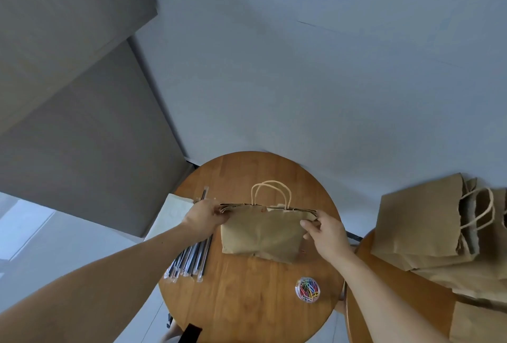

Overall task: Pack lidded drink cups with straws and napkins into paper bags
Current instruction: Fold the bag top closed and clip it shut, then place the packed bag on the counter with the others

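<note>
A brown paper bag (263, 233) with twisted paper handles lies on the round wooden table (241, 301), its top edge facing away from me. My left hand (205, 219) pinches the bag's top left corner. My right hand (326, 233) pinches the top right corner. Several wrapped black straws (192, 257) lie in a row left of the bag, partly under my left forearm. White napkins (172, 216) sit at the table's left edge. No drink cup is visible.
A clear round tub of coloured paper clips (307, 289) stands near the front right of the table. A pile of flat paper bags (428, 224) rests on a second wooden table (384, 287) at the right. A wall rises just behind.
</note>
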The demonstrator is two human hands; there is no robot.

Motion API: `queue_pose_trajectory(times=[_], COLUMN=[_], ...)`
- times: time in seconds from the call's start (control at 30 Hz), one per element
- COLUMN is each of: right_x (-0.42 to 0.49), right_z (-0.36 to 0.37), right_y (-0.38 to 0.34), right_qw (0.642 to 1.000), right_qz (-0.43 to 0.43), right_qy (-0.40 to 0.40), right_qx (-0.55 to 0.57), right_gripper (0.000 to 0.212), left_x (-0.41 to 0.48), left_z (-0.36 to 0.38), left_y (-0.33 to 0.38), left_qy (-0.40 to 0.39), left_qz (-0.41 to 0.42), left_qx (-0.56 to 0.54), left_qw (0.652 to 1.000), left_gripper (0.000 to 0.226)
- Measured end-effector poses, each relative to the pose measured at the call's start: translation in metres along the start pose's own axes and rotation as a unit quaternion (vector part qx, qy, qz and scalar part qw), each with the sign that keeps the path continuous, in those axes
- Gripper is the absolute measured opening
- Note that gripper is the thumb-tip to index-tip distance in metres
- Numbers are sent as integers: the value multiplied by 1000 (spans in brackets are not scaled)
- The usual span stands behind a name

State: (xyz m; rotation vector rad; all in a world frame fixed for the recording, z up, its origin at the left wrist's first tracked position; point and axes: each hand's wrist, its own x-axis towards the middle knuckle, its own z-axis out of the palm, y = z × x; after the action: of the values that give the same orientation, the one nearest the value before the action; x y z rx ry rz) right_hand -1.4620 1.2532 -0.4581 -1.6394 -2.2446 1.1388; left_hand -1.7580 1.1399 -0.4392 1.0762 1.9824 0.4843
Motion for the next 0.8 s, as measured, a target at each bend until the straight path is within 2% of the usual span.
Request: queue_pose_trajectory(times=[0.07,0.17,0.33,0.47,0.6,0.8], right_x=[1,-2,-6,-21,-39,-72], right_z=[-1,-2,-16,-34,-58,-96], right_y=[1,-5,-45,-108,-180,-297], right_qw=[1000,998,989,964,940,898], right_qz=[-7,-30,-25,-58,-83,-169], right_qy=[28,50,88,161,216,313], right_qx=[-11,4,118,205,252,258], right_gripper=[8,7,26,7,9,11], left_x=[-6,-19,-42,-58,-80,-134], left_z=[-2,-9,-45,-84,-128,-217], left_y=[4,8,28,47,59,83], left_qy=[2,13,60,101,166,229], left_qz=[-8,-10,25,65,129,221], left_qx=[-6,-35,-189,-282,-322,-334], left_qw=[1000,999,980,952,923,887], left_gripper=[21,15,11,8,7,14])
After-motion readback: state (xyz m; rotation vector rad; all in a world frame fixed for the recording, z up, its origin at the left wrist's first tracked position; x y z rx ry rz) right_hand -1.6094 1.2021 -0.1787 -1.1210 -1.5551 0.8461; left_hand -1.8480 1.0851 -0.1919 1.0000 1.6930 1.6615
